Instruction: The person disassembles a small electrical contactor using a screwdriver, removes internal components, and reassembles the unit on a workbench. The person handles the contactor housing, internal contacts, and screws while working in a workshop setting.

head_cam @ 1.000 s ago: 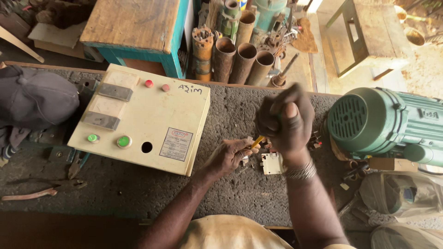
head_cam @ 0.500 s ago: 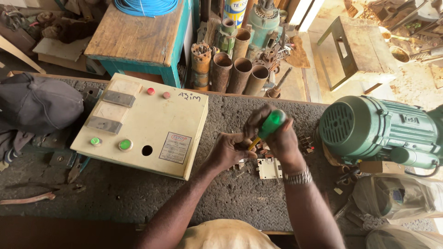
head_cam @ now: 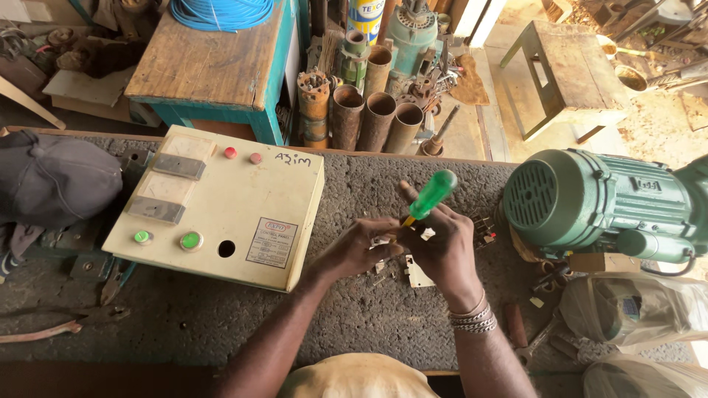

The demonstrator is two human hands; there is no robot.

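- A green-handled screwdriver is gripped in the right hand, just right of the frame's centre, with the handle slanting up and to the right and the yellow shank pointing down and to the left.
- The fingers of the right hand are curled shut around the lower handle; the tip is hidden between the two hands.
- A small pale part is pinched in the left hand, at the frame's centre, its fingers closed lightly around it; what kind of part it is cannot be told.
- The part lies directly at the left fingertips and touching or just beside the right hand, where the screwdriver's shank ends.
- For the step to be done well, it is judged that the part should be held steady against the worktop and the screwdriver kept in line with the screw, so that the tip is not slipped off toward the holding fingers.
- Small white pieces are scattered on the worktop just below the hands; they should be kept clear of the wrist.
- A cream control box is seen to the left of the hands, and a green electric motor to the right, both near but not touched.
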